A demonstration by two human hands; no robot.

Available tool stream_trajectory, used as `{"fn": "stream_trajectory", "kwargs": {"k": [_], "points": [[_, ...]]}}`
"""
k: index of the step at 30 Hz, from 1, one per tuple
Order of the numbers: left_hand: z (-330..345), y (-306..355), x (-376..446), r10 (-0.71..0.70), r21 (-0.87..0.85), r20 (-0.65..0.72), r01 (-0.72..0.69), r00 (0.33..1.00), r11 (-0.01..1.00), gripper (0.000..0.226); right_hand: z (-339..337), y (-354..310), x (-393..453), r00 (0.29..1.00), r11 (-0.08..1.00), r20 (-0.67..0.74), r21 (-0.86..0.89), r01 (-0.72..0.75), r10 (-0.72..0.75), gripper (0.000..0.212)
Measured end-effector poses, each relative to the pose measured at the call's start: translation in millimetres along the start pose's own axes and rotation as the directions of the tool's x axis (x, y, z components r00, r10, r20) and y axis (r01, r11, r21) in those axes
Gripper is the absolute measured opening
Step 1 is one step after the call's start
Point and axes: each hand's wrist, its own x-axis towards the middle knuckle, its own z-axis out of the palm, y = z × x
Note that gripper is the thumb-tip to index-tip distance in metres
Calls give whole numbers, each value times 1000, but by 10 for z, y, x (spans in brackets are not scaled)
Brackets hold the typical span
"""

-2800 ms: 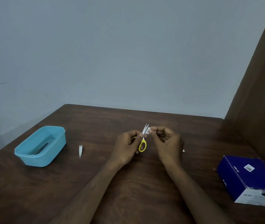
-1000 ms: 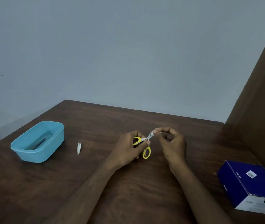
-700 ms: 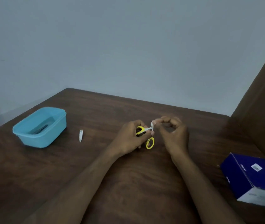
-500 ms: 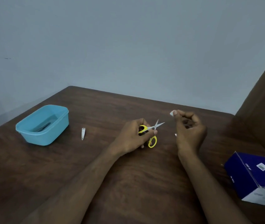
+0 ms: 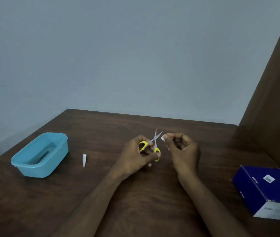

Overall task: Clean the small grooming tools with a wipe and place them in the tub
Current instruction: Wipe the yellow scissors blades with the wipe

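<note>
My left hand (image 5: 135,155) grips small yellow-handled scissors (image 5: 153,142) by the loops, blades spread and pointing up and away. Just right of the blade tips, my right hand (image 5: 182,147) pinches a small white wipe (image 5: 162,138) between thumb and forefinger; the wipe is close to the blades and not touching them. A silver nail clipper (image 5: 84,160) lies on the dark wooden table (image 5: 135,194) left of my hands. Further left stands the light blue tub (image 5: 57,151) with a dark slim tool (image 5: 40,158) inside.
A dark blue and white cardboard box (image 5: 269,190) sits near the table's right edge. A brown wooden panel (image 5: 272,100) rises along the right side. The grey wall (image 5: 118,57) runs behind the table's far edge.
The scissor blades have opened and turned to point upward. My right hand drew the wipe off the blades, moved away to the right, then came back close beside the tips.
</note>
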Motion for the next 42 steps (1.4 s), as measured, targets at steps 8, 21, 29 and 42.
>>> {"fn": "stream_trajectory", "kwargs": {"k": [8, 21, 29, 42], "points": [[-11, -13, 37, 8, 1, -60, -8, 998, 1000, 33, -62, -73, -26, 947, 993, 313, -56, 99, -77, 8], [-24, -15, 29, 2, 29, -31, -1, 1000, 1000, 22, 25, -79, -85, 834, 769, 260, -326, 550, -486, 13], [-35, -35, 15, 41, 92, -91, -32, 995, 995, 23, 115, 25, -116, 725, 613, 340, -389, 688, -598, 11], [-35, -3, 5, 13, 38, -54, -11, 998, 999, 25, 42, -78, -86, 815, 683, 167, -468, 561, -555, 9]]}}
